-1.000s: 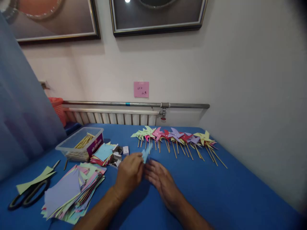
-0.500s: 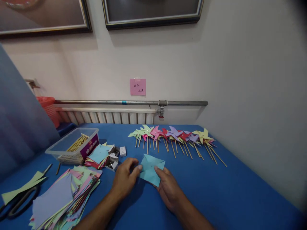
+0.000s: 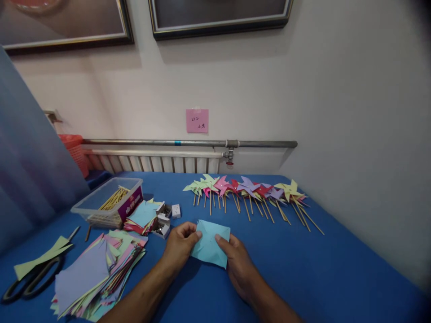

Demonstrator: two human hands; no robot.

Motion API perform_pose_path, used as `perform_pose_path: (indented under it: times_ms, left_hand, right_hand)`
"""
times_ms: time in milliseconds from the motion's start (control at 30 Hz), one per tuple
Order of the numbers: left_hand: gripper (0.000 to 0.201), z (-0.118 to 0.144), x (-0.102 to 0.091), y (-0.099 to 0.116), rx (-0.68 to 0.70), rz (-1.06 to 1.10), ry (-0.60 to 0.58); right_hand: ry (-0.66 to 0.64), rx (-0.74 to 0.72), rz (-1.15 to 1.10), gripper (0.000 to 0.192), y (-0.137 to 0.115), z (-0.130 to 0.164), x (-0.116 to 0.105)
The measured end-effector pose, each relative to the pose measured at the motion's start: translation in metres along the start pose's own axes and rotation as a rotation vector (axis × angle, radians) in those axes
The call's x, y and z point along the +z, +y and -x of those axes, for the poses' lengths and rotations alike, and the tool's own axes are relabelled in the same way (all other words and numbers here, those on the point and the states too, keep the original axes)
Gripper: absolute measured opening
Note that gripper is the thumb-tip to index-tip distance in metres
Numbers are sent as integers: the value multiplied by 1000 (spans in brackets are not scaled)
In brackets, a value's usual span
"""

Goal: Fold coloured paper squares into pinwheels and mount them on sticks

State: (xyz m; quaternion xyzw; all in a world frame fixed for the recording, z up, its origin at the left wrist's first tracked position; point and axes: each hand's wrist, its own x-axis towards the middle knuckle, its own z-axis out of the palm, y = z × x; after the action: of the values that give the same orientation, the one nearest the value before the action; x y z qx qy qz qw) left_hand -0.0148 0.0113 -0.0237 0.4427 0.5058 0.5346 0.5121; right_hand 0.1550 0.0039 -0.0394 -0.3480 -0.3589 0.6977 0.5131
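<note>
While flat, blue paper (image 3: 210, 244) sits pinched between both hands' fingers (image 3: 220, 240).

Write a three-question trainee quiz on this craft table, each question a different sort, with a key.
1. True or false: both hands touch the light blue paper square.
2. Multiple choice: the scissors lie A) beside the pinwheels, B) at the table's near left, C) in the plastic tub.
3. Fill in: the plastic tub holds wooden ____.

Key:
1. True: the left hand grips its left edge and the right hand its right.
2. B
3. sticks, like those on the pinwheels at the far side.
</note>
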Motion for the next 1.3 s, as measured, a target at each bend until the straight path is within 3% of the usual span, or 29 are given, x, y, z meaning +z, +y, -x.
perform_pose_path:
  times_ms: [333, 667, 967, 1133, 1300]
  left_hand:
    - [43, 2, 1, 1, -16, 33, 12]
    - [44, 4, 5, -3, -30, 15, -20]
    - [42, 3, 3, 0, -43, 46, 22]
    - [39, 2, 3, -3, -24, 6, 34]
    - [34, 3, 4, -4, 87, -44, 55]
  right_hand:
    - [85, -43, 68, 56, 9, -2, 0]
    - [254, -64, 190, 51, 47, -30, -20]
    - [79, -50, 116, 55, 20, -7, -5]
    - [79, -43, 115, 54, 15, -4, -2]
    - [71, -30, 126, 53, 16, -7, -3]
